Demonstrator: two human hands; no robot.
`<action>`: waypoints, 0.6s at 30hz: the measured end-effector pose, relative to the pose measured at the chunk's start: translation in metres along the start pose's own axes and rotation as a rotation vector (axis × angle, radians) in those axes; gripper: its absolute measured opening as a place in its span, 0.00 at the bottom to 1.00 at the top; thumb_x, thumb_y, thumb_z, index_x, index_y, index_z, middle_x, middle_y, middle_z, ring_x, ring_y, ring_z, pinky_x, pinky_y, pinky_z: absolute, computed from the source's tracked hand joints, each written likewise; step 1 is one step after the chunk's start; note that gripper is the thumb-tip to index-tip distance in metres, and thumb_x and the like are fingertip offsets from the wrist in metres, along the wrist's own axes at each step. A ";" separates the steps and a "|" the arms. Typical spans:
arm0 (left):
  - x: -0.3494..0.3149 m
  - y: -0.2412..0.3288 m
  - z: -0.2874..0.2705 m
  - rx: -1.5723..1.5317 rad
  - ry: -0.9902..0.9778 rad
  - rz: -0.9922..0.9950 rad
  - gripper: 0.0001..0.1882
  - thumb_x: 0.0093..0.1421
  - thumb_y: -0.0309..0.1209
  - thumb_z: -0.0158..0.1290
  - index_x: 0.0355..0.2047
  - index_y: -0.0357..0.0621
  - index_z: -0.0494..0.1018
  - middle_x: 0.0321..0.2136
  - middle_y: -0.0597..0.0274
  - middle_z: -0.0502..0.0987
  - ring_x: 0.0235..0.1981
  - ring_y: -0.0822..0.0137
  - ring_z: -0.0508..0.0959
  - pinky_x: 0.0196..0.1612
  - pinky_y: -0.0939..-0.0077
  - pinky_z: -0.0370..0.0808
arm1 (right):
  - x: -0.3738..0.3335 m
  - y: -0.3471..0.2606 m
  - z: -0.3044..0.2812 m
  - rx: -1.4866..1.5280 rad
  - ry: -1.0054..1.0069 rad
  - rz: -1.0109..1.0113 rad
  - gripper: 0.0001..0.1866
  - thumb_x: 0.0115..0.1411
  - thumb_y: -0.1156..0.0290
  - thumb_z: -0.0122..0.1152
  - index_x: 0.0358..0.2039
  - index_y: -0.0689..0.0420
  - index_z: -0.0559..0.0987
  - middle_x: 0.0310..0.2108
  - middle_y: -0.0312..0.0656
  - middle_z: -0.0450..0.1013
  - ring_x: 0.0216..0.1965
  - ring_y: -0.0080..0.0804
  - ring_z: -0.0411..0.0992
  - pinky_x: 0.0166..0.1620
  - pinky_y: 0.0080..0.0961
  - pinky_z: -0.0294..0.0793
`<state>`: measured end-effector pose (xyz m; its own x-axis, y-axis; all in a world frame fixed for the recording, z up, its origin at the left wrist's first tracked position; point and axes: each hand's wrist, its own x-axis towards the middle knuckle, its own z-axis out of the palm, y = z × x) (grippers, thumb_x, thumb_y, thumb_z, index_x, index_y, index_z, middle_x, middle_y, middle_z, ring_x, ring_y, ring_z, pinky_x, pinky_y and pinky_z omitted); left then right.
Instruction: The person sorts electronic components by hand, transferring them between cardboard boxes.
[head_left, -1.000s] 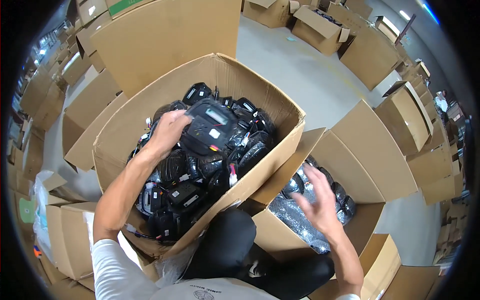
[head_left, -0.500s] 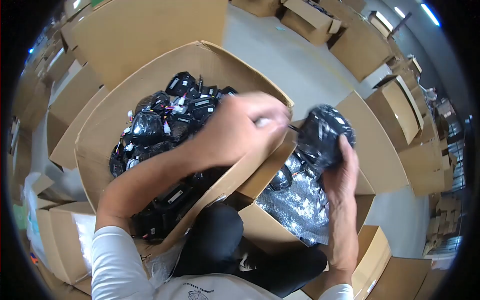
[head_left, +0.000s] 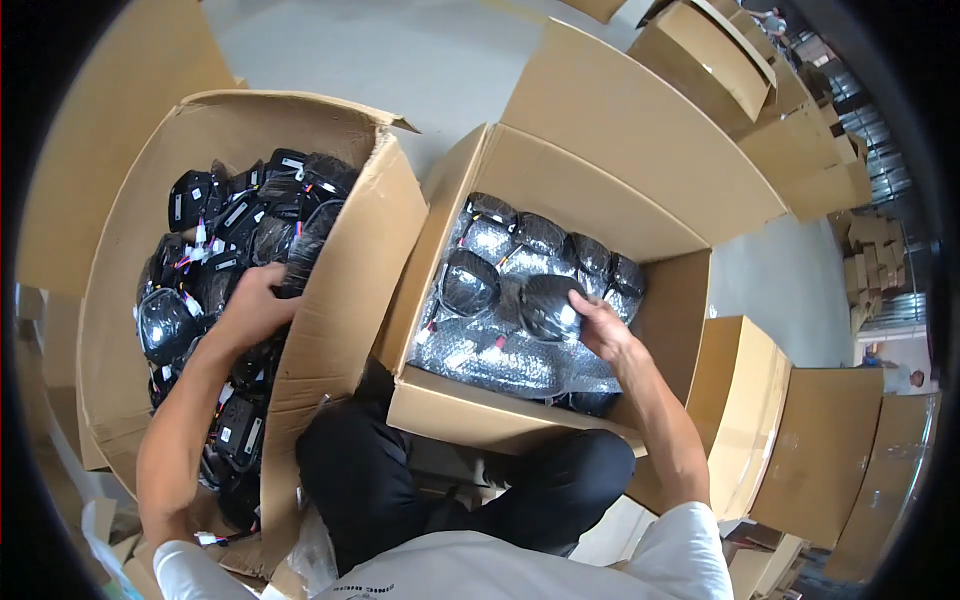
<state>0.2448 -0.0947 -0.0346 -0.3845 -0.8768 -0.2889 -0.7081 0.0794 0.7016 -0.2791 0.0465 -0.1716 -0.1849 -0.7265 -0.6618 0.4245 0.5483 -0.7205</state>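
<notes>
In the left carton, my left hand has its fingers closed on a black film-wrapped unit by the carton's right wall; the fingertips are partly hidden. A heap of similar black units with white plugs and coloured wires lies around that hand. My right hand grips a rounded, glossy black unit by its right side, inside the right carton. Bubble wrap lies under it. Beside it sits another black unit, and several more line the carton's far side.
The right carton's tall far flap stands raised. Close on the right is another carton, with more boxes stacked beyond it. Grey floor shows behind the two cartons. My knees are against their near sides.
My left hand has gone from between the cartons down into the left one and closed on a unit. The right hand has lowered its unit into the right carton. The view has swung right.
</notes>
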 end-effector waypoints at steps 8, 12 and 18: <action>-0.104 0.040 -0.084 -0.548 0.453 -0.096 0.15 0.59 0.33 0.64 0.43 0.37 0.78 0.36 0.63 0.82 0.34 0.74 0.80 0.42 0.76 0.78 | 0.027 0.034 0.039 -1.168 0.373 -0.259 0.42 0.56 0.46 0.68 0.55 0.75 0.71 0.44 0.64 0.76 0.47 0.52 0.77 0.52 0.40 0.74; -0.116 0.093 -0.094 -0.516 0.338 0.127 0.18 0.57 0.32 0.66 0.44 0.36 0.78 0.37 0.64 0.82 0.38 0.74 0.79 0.45 0.76 0.77 | -0.033 -0.021 0.091 -0.805 0.135 -0.777 0.23 0.61 0.64 0.65 0.52 0.66 0.75 0.44 0.52 0.77 0.44 0.38 0.77 0.48 0.33 0.77; -0.126 0.186 -0.070 -0.244 0.113 0.375 0.19 0.51 0.28 0.68 0.44 0.37 0.80 0.52 0.57 0.76 0.55 0.62 0.73 0.61 0.66 0.67 | -0.208 -0.119 0.226 -0.729 -0.271 -1.373 0.46 0.48 0.64 0.77 0.64 0.63 0.64 0.61 0.50 0.66 0.64 0.40 0.63 0.66 0.36 0.62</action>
<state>0.2031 -0.0024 0.1784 -0.5113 -0.8559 0.0778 -0.3669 0.2992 0.8808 -0.0905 0.0388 0.0989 0.1375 -0.8228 0.5515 -0.4421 -0.5493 -0.7091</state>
